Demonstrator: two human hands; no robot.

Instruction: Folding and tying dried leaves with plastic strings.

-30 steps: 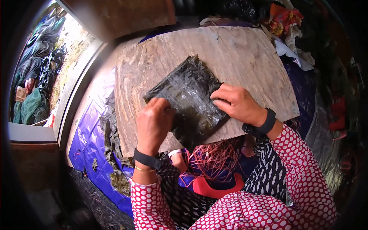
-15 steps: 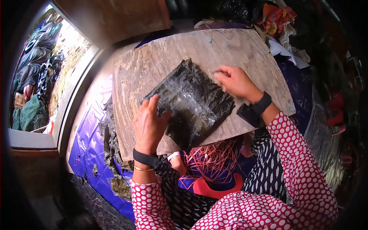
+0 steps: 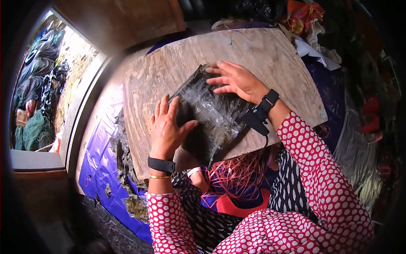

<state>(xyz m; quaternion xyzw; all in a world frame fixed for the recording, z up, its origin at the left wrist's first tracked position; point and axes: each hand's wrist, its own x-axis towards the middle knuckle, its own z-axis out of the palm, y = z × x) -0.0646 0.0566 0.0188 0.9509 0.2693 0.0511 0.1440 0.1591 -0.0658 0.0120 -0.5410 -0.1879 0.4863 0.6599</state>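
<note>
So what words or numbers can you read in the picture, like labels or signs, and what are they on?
None that I can read.
Dark sheet: pale shiny streaks, no letters I can make out.
Board: wood grain, no readable writing.
Left wristband: plain black as far as I can see.
Red bundle: colourful, but too small and blurred to tell if anything is printed there.

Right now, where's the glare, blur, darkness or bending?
Head view: glare bleaches the ground outside and glints off the dark crinkled sheet; fingertips on the right hand look slightly blurred; edges of the wooden board bow; corners fall black.
</note>
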